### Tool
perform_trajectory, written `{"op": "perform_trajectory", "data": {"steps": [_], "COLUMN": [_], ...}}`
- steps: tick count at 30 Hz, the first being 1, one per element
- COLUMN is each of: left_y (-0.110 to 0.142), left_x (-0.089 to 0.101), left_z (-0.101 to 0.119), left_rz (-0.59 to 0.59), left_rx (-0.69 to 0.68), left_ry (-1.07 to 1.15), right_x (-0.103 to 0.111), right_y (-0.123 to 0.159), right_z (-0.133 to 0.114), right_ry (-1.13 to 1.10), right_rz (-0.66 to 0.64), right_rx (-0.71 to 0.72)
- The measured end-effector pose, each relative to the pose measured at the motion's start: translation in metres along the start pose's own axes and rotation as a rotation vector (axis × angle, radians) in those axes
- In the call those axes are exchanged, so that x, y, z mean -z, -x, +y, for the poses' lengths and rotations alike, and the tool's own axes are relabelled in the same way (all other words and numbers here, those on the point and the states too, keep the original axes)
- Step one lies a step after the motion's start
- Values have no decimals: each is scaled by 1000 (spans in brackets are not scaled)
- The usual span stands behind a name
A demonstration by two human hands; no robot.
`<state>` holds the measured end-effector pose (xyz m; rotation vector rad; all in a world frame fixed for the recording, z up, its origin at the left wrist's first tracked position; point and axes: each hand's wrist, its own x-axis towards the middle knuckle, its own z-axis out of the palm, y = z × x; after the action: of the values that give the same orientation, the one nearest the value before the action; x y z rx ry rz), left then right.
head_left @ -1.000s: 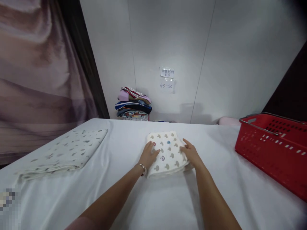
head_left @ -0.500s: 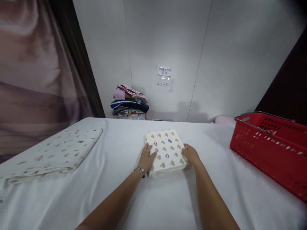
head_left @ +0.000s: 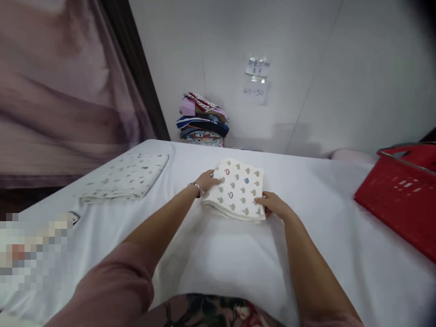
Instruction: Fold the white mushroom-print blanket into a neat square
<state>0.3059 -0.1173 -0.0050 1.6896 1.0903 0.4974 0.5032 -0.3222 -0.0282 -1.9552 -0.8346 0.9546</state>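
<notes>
A folded white cloth (head_left: 240, 188) printed with grey mushrooms, a few of them coloured, lies at the middle of the table. My left hand (head_left: 206, 180), with a bracelet at the wrist, grips its left edge, thumb on top. At the right edge my right hand (head_left: 275, 204) pinches the layers, its thumb above and the other fingers partly hidden below. The layers show along the near edge, which looks slightly loose and curved.
Another folded, patterned white cloth (head_left: 127, 177) lies on the white-covered table (head_left: 231, 263) at left. A red basket (head_left: 398, 200) stands at right. Behind the table is a stack of folded textiles (head_left: 203, 120) by the wall, under paper notes (head_left: 256, 91). The lower left is pixelated.
The mushroom cloth has turned clockwise between my hands, and both hands have shifted with it. My view has tilted down and swung, bringing my clothing and a pixelated patch into sight.
</notes>
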Motion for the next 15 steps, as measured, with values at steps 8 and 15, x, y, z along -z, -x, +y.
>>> {"op": "perform_trajectory", "data": {"steps": [8,15], "left_y": [10,71], "left_x": [55,64], "left_z": [-41,-63], "left_rz": [39,59], "left_rx": [134,8], "left_ry": [-15,131], "right_x": [-42,-32], "right_y": [4,5], "right_z": [-12,-13], "right_ry": [-39,100], "right_rz": [-125,-102], "right_rx": [-38,-47]}}
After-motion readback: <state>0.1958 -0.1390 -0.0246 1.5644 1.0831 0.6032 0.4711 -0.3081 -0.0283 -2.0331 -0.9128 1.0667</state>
